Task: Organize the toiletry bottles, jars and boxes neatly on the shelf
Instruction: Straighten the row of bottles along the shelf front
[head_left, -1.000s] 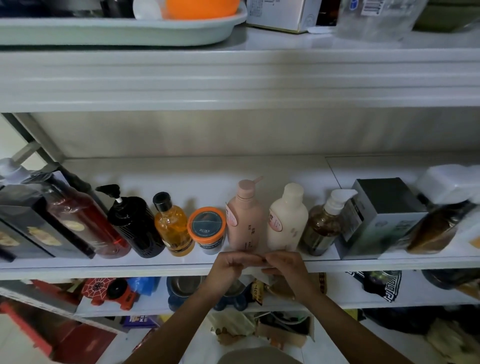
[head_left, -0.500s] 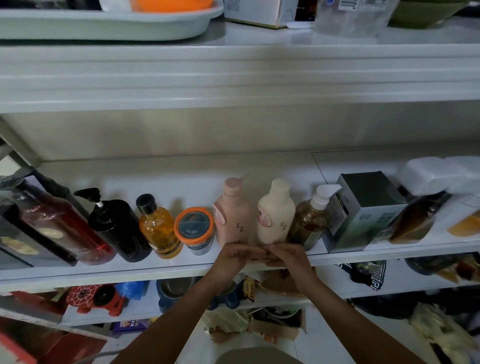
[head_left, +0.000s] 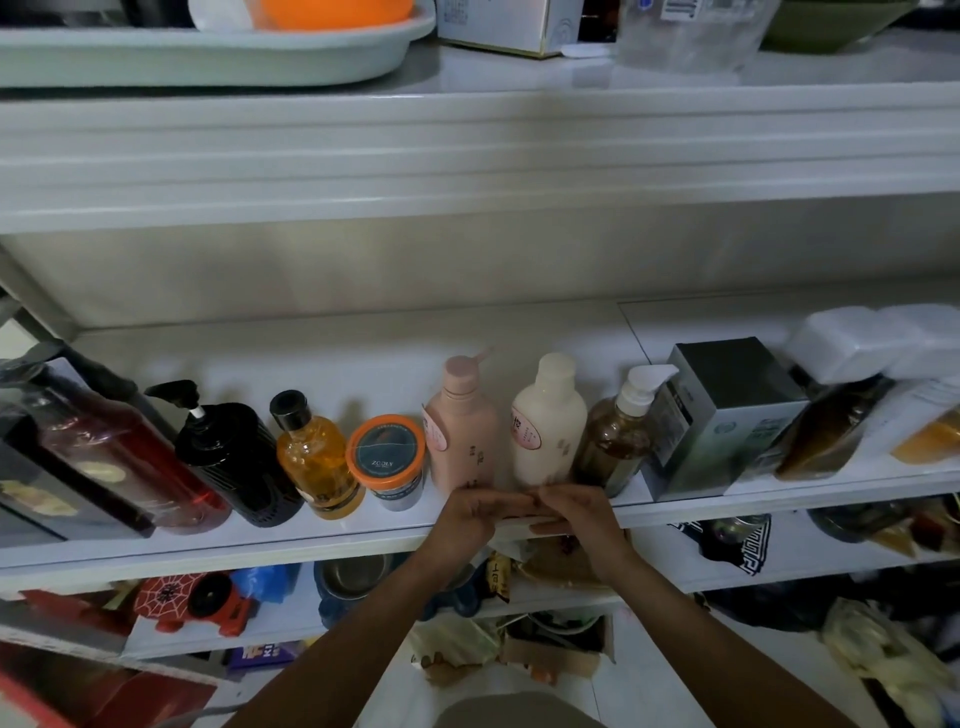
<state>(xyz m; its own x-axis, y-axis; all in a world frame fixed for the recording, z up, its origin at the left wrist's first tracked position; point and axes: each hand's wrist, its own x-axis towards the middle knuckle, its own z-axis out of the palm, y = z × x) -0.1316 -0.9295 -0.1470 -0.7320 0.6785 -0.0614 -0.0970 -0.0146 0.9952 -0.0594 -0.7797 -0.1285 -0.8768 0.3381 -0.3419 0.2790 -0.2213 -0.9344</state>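
Pink bottle and cream bottle, upright on shelf just behind left grip and right grip, fingertips meeting, closure unclear; probably light, rigid, slick plastic; take round mid-body, not pump

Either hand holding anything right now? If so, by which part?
Cannot tell. Left hand and right hand meet fingertip to fingertip at the shelf front edge, before the pink bottle and cream bottle; no bottle visibly gripped.

The left hand and right hand hid the bases of the pink bottle and cream bottle; the orange bottle was blurred and edge-cropped.
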